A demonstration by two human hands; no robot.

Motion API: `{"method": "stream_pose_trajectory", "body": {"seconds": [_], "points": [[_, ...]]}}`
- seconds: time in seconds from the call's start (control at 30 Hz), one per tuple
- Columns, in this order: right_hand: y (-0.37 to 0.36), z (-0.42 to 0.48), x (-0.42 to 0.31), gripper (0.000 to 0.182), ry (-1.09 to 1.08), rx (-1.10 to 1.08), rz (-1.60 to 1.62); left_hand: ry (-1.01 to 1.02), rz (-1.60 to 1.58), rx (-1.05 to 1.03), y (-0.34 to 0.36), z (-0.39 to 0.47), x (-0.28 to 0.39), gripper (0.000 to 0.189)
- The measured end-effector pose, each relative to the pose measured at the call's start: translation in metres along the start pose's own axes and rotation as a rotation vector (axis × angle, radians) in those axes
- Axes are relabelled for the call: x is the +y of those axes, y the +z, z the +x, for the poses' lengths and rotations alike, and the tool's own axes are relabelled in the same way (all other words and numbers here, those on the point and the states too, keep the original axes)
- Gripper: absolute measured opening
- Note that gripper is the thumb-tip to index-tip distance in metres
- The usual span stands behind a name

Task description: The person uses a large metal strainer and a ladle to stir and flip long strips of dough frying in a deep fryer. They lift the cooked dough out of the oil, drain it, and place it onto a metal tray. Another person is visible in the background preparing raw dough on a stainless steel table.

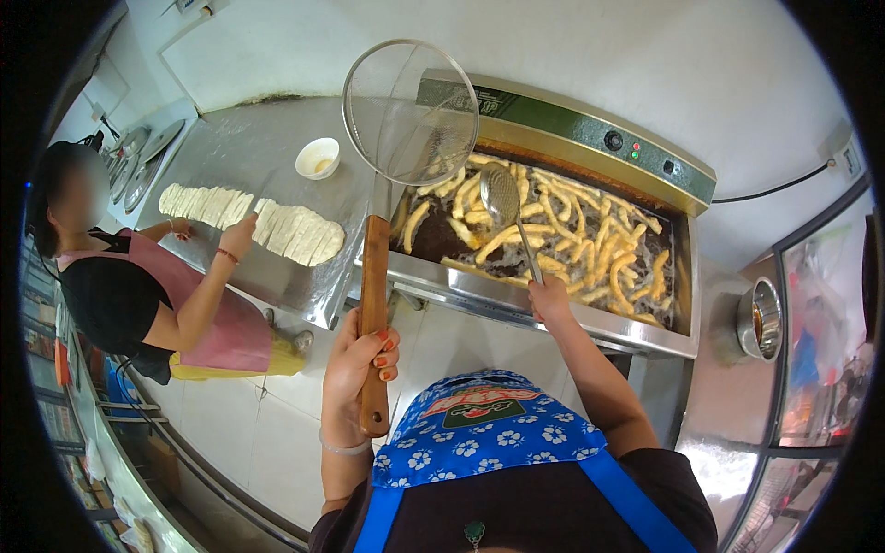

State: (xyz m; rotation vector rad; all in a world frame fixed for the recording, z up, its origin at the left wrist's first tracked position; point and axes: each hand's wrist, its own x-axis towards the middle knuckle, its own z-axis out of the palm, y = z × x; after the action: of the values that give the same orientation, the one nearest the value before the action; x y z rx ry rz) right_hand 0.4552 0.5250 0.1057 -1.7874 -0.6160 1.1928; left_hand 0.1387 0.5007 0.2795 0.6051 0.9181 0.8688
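My left hand (361, 349) grips the wooden handle of a round fine-mesh skimmer (374, 276), held upright with its mesh above the fryer's left end. Nothing lies in the mesh. In my right hand (551, 301) is the metal handle of a perforated ladle (500, 193), its bowl over the frying dough. Many golden fried dough sticks (615, 276) float in the bubbling dark oil of a deep fryer (470, 280). Some sticks are straight, others curved.
To the left, a co-worker (200, 304) holds a blade over sliced flat dough (297, 231) on a metal table (228, 138). A white bowl (318, 158) stands behind it. A steel bowl (759, 319) sits at the right. The fryer's control panel (615, 142) runs along the wall.
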Motion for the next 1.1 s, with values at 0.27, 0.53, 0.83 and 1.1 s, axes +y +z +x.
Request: {"method": "stream_pose_trajectory", "body": {"seconds": [0.27, 0.53, 0.83, 1.1], "points": [[0.052, 0.111, -0.023, 0.013, -0.055, -0.041, -0.059, 0.083, 0.015, 0.165, 0.033, -0.024, -0.016, 0.032], [0.047, 0.135, -0.055, 0.028, -0.487, -0.034, -1.192, 0.119, -0.024, 0.275, 0.052, -0.051, -0.035, 0.035], [-0.035, 0.146, -0.064, 0.055, -0.876, -0.072, -1.717, 0.12, -0.04, 0.326, 0.055, -0.061, -0.048, 0.032], [-0.134, 0.08, -0.028, 0.054, -0.75, 0.033, -1.749, 0.025, -0.018, 0.351, 0.042, -0.038, -0.058, 0.029]]}}
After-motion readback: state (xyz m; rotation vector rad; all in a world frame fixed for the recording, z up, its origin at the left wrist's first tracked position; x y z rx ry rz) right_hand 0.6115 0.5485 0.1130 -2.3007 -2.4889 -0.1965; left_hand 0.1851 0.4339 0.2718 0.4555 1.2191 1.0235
